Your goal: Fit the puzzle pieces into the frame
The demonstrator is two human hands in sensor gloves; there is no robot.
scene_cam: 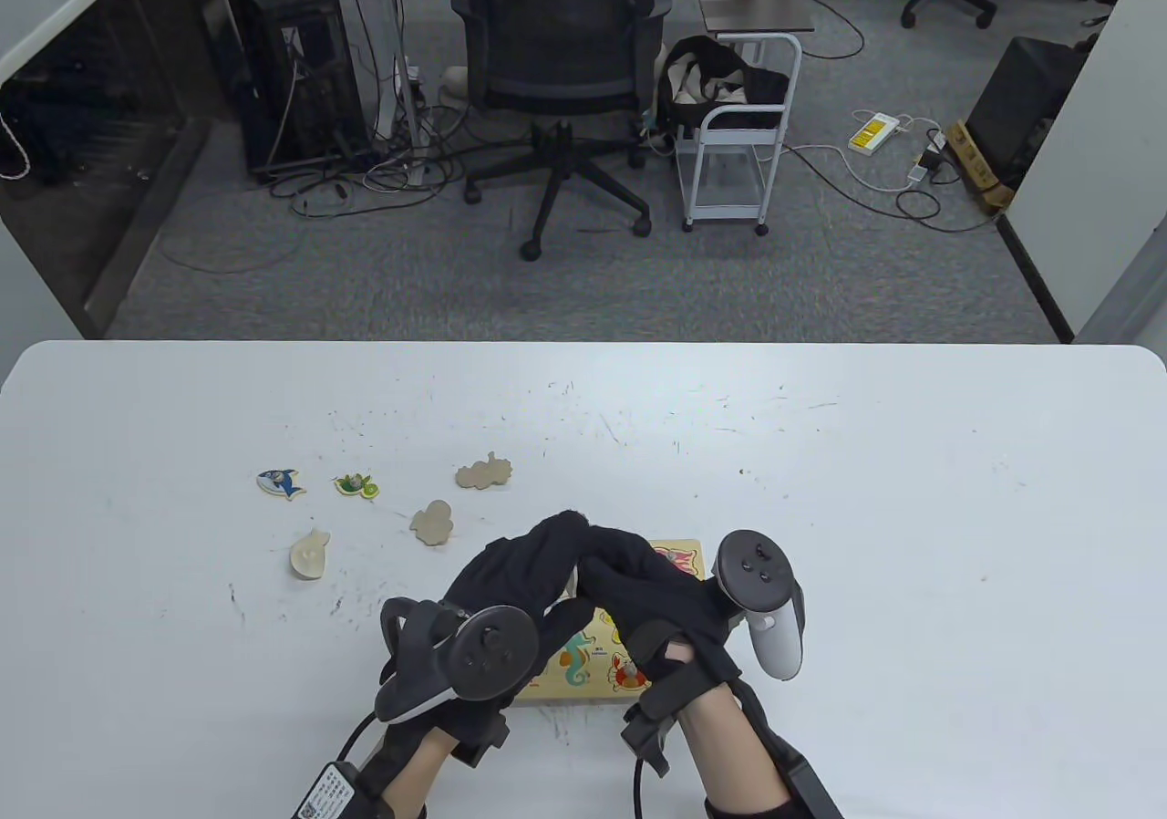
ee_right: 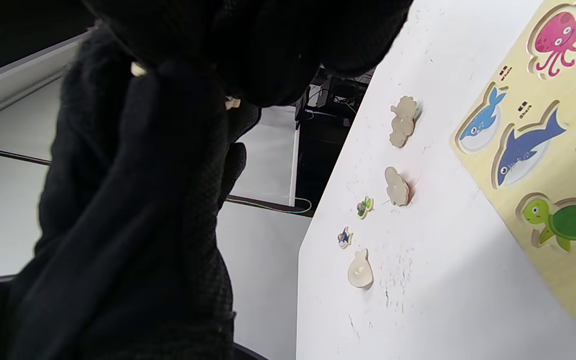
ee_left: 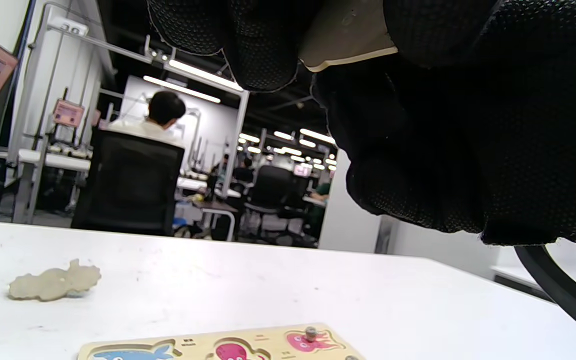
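Note:
The wooden puzzle frame (scene_cam: 682,556) lies at the table's near edge, mostly under my hands; its whale, shark and turtle recesses (ee_right: 523,150) are bare. My left hand (scene_cam: 547,556) and right hand (scene_cam: 634,582) meet fingertip to fingertip above the frame. Between their gloved fingers they pinch a pale, face-down puzzle piece (ee_left: 345,37), of which only an edge shows. Loose pieces lie to the left: a shark (scene_cam: 280,482), a turtle (scene_cam: 356,486) and three face-down ones (scene_cam: 484,471), (scene_cam: 431,522), (scene_cam: 309,554).
An octopus piece with a peg (ee_left: 310,340) sits in the frame's far row. A seahorse (scene_cam: 576,659) and a crab (scene_cam: 627,671) show in its near row. Beyond the table's far edge stand an office chair (scene_cam: 556,53) and a white cart (scene_cam: 738,135).

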